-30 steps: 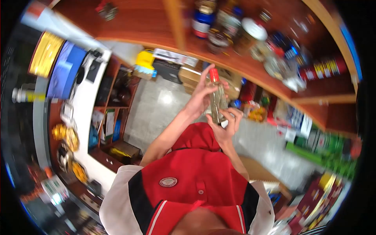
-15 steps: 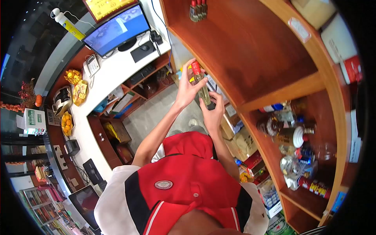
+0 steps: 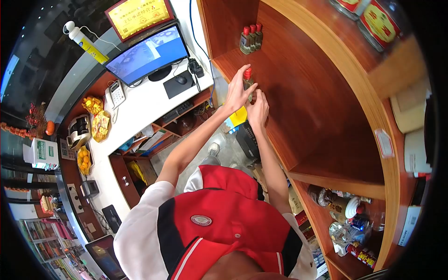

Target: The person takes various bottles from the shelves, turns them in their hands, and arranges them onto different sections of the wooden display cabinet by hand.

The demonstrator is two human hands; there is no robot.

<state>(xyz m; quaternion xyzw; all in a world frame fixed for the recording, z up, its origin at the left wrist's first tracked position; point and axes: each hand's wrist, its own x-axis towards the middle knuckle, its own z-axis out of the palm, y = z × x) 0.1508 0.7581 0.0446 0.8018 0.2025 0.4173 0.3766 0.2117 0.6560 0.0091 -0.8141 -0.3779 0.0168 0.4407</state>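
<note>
Red-capped bottle (image 3: 248, 85): half a second ago I had it outside the cabinet (image 3: 326, 93), beside the front edge; now it shows against the opening, with less of its glass visible between my hands.
Three small bottles (image 3: 251, 39): red-capped too, standing just beyond my left fingertips, near the side wall; they sit lower in my view than before.
Front edge (image 3: 283, 163): passes behind my hands and back along my right forearm.
Jars (image 3: 321, 196): in another compartment, well to the right of my right hand and nearer my body.
Desk (image 3: 133, 122): off to the left of my left hand, bearing a monitor (image 3: 148, 56), a telephone (image 3: 116, 94) and a mouse (image 3: 181, 80).
Black case (image 3: 247, 142): on the floor, below my right hand.
Left hand (image 3: 236, 97): gripping the bottle, thumb across its front, cap beside my fingertips.
Right hand (image 3: 258, 111): bent fingers holding its lower end, which they hide.
</note>
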